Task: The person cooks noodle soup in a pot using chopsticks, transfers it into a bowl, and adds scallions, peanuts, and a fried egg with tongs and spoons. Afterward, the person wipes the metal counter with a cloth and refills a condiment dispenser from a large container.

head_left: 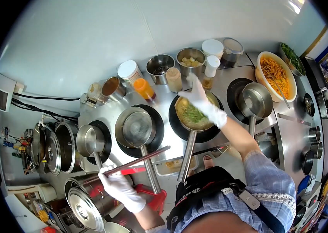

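Observation:
In a white glove, my left hand [120, 190] is closed around long dark chopsticks [142, 158], which point up and right across the stove's front edge. My right hand [204, 101], also gloved, hovers over a saucepan [190, 136] with its fingers apart and nothing visible in them. Green vegetables [195, 114] lie in yellowish broth in that pan, partly hidden by my hand. Just beyond the fingertips stand a beige squeeze bottle [174, 80] and a white-topped shaker [212, 66].
Other saucepans sit on burners: one [135, 127] to the left, a smaller one [90, 139] farther left, one [255, 100] to the right. Orange squeeze bottles [144, 89] and metal pots [160, 68] line the back. A bowl of orange strips [275, 75] stands right. Lidded pots [86, 209] are lower left.

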{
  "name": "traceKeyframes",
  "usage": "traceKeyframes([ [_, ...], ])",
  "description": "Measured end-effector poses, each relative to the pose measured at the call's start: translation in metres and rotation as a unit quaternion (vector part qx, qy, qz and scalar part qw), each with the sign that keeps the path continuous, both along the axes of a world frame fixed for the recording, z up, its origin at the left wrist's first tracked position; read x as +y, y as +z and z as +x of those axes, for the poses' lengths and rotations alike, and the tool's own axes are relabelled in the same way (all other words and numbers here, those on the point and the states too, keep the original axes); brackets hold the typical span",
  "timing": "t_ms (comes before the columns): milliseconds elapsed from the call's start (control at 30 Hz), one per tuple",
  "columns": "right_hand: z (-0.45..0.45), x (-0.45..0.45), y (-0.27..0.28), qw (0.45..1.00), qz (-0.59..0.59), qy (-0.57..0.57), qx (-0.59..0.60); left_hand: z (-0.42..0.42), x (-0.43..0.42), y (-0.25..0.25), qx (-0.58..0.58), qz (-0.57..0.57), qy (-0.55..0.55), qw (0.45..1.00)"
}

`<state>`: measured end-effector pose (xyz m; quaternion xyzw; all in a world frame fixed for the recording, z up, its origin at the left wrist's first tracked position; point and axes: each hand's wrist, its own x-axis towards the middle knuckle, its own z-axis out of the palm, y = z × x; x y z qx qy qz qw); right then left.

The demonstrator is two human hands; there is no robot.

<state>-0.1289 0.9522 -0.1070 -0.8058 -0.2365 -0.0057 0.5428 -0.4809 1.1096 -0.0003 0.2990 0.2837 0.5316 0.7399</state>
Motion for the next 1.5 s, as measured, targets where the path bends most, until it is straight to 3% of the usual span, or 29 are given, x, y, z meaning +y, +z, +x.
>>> traceKeyframes([
  [33,0.025,0.013,-0.010,1.000,-0.018,0.009,0.010,-0.009,0.005,0.000,-0.050,-0.016,0.015,0.999],
  [100,0.060,0.036,-0.028,0.994,-0.096,0.029,0.037,-0.024,0.006,-0.001,-0.005,0.022,0.033,0.999],
  [133,0.068,0.045,-0.030,0.993,-0.111,0.033,0.031,-0.036,0.009,-0.001,-0.061,0.039,-0.060,0.996],
  [200,0.076,0.059,-0.037,0.991,-0.129,0.038,0.026,-0.048,0.003,-0.010,-0.010,0.025,-0.042,0.999],
  [300,0.073,0.066,-0.024,0.988,-0.095,0.101,0.065,-0.050,-0.002,-0.016,0.011,-0.004,-0.039,0.999],
  [433,0.052,0.042,0.022,0.992,0.083,0.050,-0.083,-0.057,0.004,-0.019,0.017,-0.020,-0.044,0.999],
  [500,0.033,0.008,0.066,0.986,0.128,0.089,-0.059,-0.060,0.006,-0.022,0.001,0.005,-0.052,0.999],
  [567,0.018,-0.028,0.098,0.988,0.109,0.108,-0.035,-0.057,0.003,-0.022,0.003,-0.012,-0.038,0.999],
  [633,0.022,-0.056,0.103,0.984,0.096,0.123,-0.084,-0.056,0.003,-0.024,-0.003,-0.022,-0.056,0.998],
  [700,0.010,-0.078,0.124,0.987,-0.035,0.145,-0.062,-0.055,0.003,-0.032,-0.007,-0.028,-0.071,0.997],
  [733,0.009,-0.086,0.120,0.977,-0.100,0.138,-0.126,-0.048,-0.003,-0.028,0.017,-0.041,-0.043,0.998],
  [767,0.010,-0.092,0.118,0.977,-0.102,0.135,-0.127,-0.040,-0.009,-0.024,0.042,-0.054,-0.015,0.997],
  [800,0.010,-0.096,0.117,0.917,-0.306,0.165,-0.196,-0.039,-0.011,-0.024,0.042,-0.057,-0.017,0.997],
  [833,0.011,-0.101,0.114,0.810,-0.493,0.187,-0.255,-0.037,-0.013,-0.025,0.038,-0.064,-0.025,0.997],
  [867,0.007,-0.110,0.102,0.748,-0.506,0.190,-0.385,-0.038,-0.015,-0.026,0.035,-0.072,-0.032,0.996],
  [900,0.006,-0.114,0.090,0.687,-0.566,0.215,-0.401,-0.039,-0.017,-0.028,0.034,-0.073,-0.032,0.996],
  [967,-0.005,-0.114,0.077,0.628,-0.592,0.253,-0.437,-0.043,-0.019,-0.032,0.021,-0.081,-0.065,0.994],
  [1100,-0.026,-0.107,0.072,0.530,-0.619,0.226,-0.534,-0.050,-0.026,-0.035,0.017,-0.074,-0.088,0.993],
  [1167,-0.031,-0.104,0.077,0.532,-0.636,0.246,-0.502,-0.058,-0.027,-0.041,0.002,-0.066,-0.107,0.992],
  [1233,-0.034,-0.102,0.079,0.493,-0.628,0.252,-0.547,-0.062,-0.029,-0.045,0.011,-0.093,-0.086,0.992],
  [1333,-0.032,-0.099,0.078,0.477,-0.627,0.231,-0.571,-0.068,-0.031,-0.048,-0.006,-0.082,-0.107,0.991],
  [1500,0.002,-0.094,0.088,0.519,-0.572,0.204,-0.601,-0.067,-0.035,-0.049,0.000,-0.089,-0.092,0.992],
])
